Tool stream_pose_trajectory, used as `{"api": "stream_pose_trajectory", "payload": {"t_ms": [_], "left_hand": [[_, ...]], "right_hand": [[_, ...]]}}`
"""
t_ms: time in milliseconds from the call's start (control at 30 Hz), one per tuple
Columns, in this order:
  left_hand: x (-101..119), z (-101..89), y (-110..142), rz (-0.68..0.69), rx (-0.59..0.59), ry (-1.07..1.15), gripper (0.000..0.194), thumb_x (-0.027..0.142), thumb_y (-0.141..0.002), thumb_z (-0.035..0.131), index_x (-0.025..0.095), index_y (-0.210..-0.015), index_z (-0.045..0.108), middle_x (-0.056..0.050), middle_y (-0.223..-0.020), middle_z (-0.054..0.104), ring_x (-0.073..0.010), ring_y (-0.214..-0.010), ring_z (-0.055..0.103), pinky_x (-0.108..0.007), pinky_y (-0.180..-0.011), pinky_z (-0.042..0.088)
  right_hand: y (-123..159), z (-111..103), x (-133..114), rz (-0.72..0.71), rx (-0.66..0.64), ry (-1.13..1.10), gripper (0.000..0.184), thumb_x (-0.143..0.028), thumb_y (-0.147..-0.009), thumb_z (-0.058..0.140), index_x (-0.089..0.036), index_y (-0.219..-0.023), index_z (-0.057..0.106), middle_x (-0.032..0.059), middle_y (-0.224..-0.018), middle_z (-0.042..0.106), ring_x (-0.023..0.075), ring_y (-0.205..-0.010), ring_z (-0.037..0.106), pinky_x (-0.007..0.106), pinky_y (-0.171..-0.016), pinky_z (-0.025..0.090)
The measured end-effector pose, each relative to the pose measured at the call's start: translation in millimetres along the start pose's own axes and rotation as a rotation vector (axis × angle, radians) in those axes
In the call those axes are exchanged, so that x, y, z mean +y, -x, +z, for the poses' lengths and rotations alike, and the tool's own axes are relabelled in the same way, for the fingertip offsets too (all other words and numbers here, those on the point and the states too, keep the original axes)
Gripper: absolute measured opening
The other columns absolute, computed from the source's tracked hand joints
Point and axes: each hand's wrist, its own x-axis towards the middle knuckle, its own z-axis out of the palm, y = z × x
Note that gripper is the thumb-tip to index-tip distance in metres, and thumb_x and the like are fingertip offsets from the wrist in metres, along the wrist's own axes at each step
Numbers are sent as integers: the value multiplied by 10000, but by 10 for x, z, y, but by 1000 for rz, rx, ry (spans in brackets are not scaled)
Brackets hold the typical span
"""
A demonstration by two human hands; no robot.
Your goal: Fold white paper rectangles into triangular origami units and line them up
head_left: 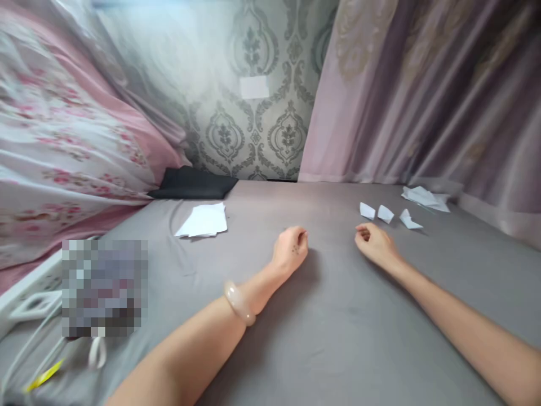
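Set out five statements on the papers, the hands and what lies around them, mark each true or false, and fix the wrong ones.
1. The bracelet is on the left arm. True.
2. The right hand rests on the stack of white sheets. False: neither hand touches it; it lies beyond and left of the left hand.
3. Three small folded papers lie beyond the right hand. True.
4. The black item lies at the right. False: it is at the far left.
5. A pale rectangle shows on the patterned wall. True.

Three small, folded white papers [385, 213] lie in a row on gray fabric [338, 338].
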Motion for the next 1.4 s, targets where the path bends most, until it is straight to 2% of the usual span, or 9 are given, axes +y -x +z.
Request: {"api": "stream_pose_trajectory", "payload": {"t_ms": [100,200,333,433,600,700,867,1033,1400], "left_hand": [[-45,-69,30,80,73,-285,258,222,-905,396,140,-1027,609,-178,-1219,554,-296,-1166,470,-444,-965,401],[-92,-97,48,104,23,-473,284,231,-887,415,82,-1043,599,-236,-1142,572,-351,-1112,497,-496,-911,419],[-192,-284,-41,159,-93,-518,282,260,-862,482,117,-1069,611,-169,-1088,627,-277,-1048,562,-389,-932,432],[-339,-647,-111,141,-125,-542,328,299,-828,531,195,-1130,609,-77,-1079,654,-206,-996,598,-281,-885,461],[-684,-1351,-10,-78,59,-722,561,156,-732,508,50,-1282,472,-211,-1269,520,-326,-1211,452,-408,-1001,370],[-846,-1565,80,-188,79,-819,690,169,-653,566,33,-1314,420,-246,-1367,405,-391,-1298,323,-454,-1041,297],[-932,-1638,44,-319,-26,-871,733,254,-616,612,126,-1312,420,-191,-1369,433,-374,-1286,355,-424,-1005,329],[-926,-1731,-28,-354,-152,-823,595,328,-696,577,64,-1219,473,-190,-1215,584,-296,-1036,581,-279,-809,437],[-915,-1810,-97,-317,-206,-884,646,311,-789,486,2,-1346,374,-180,-1235,586,-272,-1092,552,-236,-839,381]], "right_hand": [[352,115,-257,-243,-96,-17,265,-250,-802,505,-164,-1021,627,99,-1021,685,213,-952,629,340,-896,457],[640,209,-402,-544,-156,39,278,-276,-845,468,-161,-1034,636,111,-1140,639,237,-1061,574,378,-967,424],[786,260,-403,-557,-71,55,333,-278,-894,398,-156,-1102,628,119,-1205,611,247,-1128,538,410,-1001,409],[788,259,-370,-566,-72,43,328,-276,-893,405,-169,-1101,635,113,-1199,618,246,-1130,541,410,-989,423],[799,227,-385,-585,-85,52,333,-252,-900,385,-165,-1102,635,116,-1196,620,245,-1132,539,404,-978,429],[814,212,-407,-577,-97,65,336,-242,-902,381,-145,-1106,631,122,-1197,616,244,-1126,538,392,-984,422],[828,199,-421,-562,-102,55,322,-224,-904,389,-142,-1107,624,113,-1191,616,233,-1121,530,375,-1000,402],[879,133,-462,-544,-121,58,300,-211,-914,388,-157,-1091,625,91,-1177,617,207,-1120,522,342,-997,396],[906,149,-449,-546,-95,49,253,-193,-918,408,-150,-1013,638,94,-1119,622,207,-1065,526,334,-950,411]]}}
